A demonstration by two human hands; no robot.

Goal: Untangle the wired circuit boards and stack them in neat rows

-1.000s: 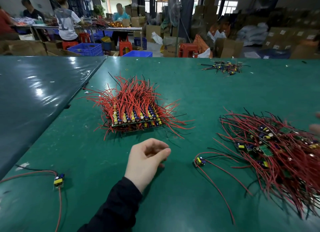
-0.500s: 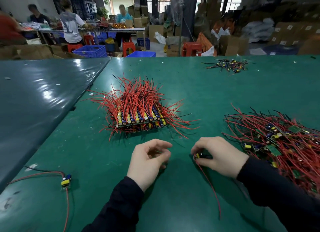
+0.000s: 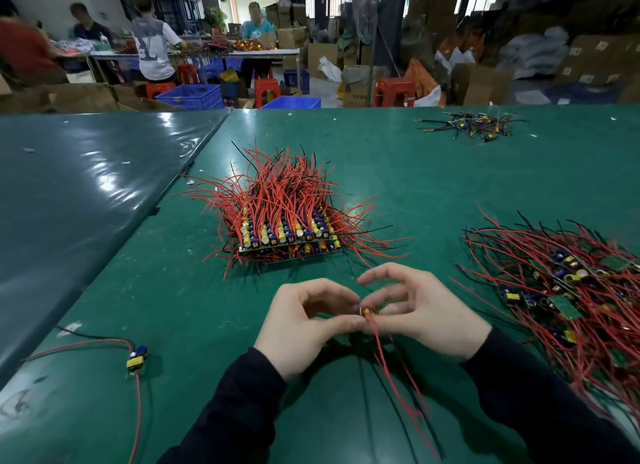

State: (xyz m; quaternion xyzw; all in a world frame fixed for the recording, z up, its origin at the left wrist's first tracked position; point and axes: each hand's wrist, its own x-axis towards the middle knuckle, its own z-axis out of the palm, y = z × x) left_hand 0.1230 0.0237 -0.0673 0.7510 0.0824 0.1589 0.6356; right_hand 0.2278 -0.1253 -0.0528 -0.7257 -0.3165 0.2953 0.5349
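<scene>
1 wired board (image 3: pixel 367 312) between left hand (image 3: pixel 304 325) and right hand (image 3: pixel 427 320)

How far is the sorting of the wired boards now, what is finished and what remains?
Done: a neat stack of boards stands at the table's middle. In hand: the left hand and right hand together pinch one small board, its red wires hanging toward the camera. Left: the large tangled pile on the right, a lone board at left, and a small far heap.
</scene>
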